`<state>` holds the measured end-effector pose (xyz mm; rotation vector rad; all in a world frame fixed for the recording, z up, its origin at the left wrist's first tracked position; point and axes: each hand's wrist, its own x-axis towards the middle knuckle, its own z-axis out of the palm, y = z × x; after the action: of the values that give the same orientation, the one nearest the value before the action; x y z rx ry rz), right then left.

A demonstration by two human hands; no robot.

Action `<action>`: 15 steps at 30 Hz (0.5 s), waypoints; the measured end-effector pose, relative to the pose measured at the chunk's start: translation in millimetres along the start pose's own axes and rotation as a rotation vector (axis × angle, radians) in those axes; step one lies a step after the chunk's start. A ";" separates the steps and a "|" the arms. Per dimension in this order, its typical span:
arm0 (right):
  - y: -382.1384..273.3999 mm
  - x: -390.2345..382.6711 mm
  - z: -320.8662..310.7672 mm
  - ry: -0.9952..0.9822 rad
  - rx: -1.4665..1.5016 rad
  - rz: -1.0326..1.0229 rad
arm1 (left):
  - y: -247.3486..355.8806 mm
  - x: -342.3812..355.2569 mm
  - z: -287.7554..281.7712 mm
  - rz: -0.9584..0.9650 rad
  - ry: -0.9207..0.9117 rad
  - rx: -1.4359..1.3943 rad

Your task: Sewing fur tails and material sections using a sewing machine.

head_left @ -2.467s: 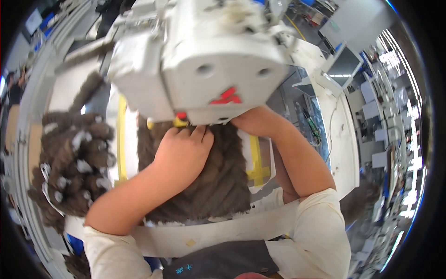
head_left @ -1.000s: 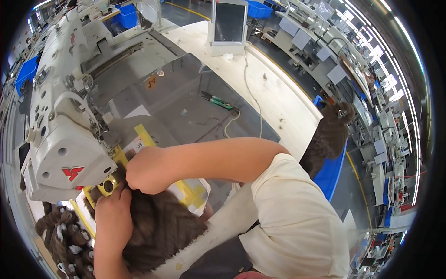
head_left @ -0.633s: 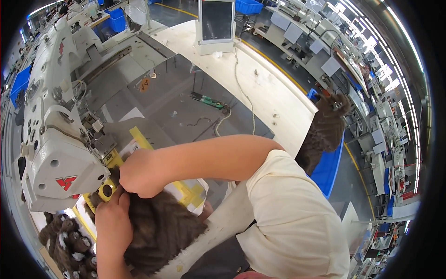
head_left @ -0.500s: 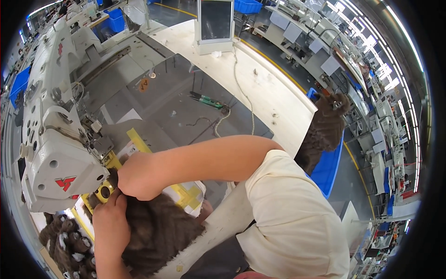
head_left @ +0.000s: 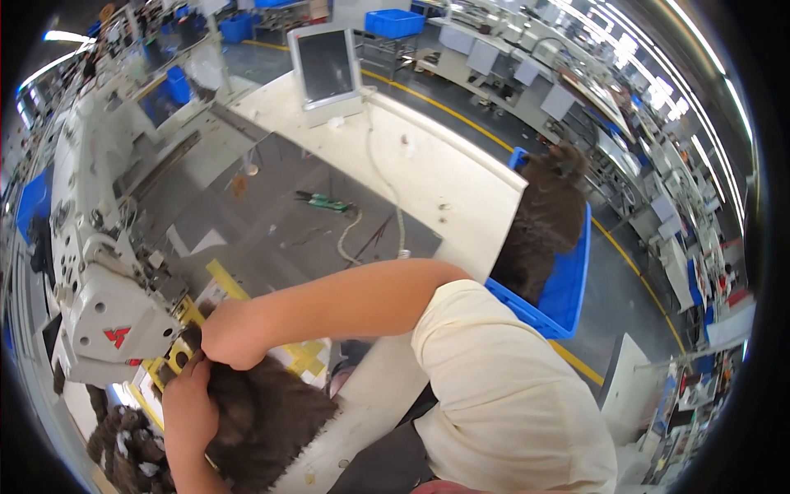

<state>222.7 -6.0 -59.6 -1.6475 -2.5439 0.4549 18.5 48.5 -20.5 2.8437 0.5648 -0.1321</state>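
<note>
A piece of brown plush fabric [head_left: 267, 412] lies beneath my hands, beside the white head of a sewing machine [head_left: 115, 321]. My left hand [head_left: 191, 403] has its fingers drawn together on the fabric's upper edge, next to a yellow plate [head_left: 174, 356] under the machine head. Bent sharply at the wrist, my right hand [head_left: 233, 333] is curled on the same edge, close to the left fingertips. Most of its fingers are hidden behind the back of the hand. The needle area is hidden too.
Bunched brown plush pieces [head_left: 127, 440] lie at the lower left. Green-handled thread snips [head_left: 322, 201] rest on the grey tabletop [head_left: 280, 193]. A screen [head_left: 327, 70] stands at the back. On the right, a blue bin [head_left: 568, 284] holds more brown plush [head_left: 543, 222].
The whole view has shifted and tilted, so the table and screen sit further left. Both hands stay on the fabric beside the machine head, with little visible movement against it.
</note>
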 end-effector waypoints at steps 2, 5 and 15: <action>-2.8 -9.7 13.5 0.019 -0.001 0.034 | 1.4 -5.2 5.6 0.050 0.032 -0.018; -1.7 -34.7 25.1 0.013 -0.013 0.082 | 7.7 -13.6 20.5 0.031 0.155 -0.178; -7.3 -131.5 39.9 0.450 0.472 0.518 | 45.6 -13.6 53.4 0.244 0.304 -0.136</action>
<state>262.7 -135.6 -83.0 -1.9184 -1.5406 0.5782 21.4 -10.7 -60.6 2.7859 0.2646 0.3714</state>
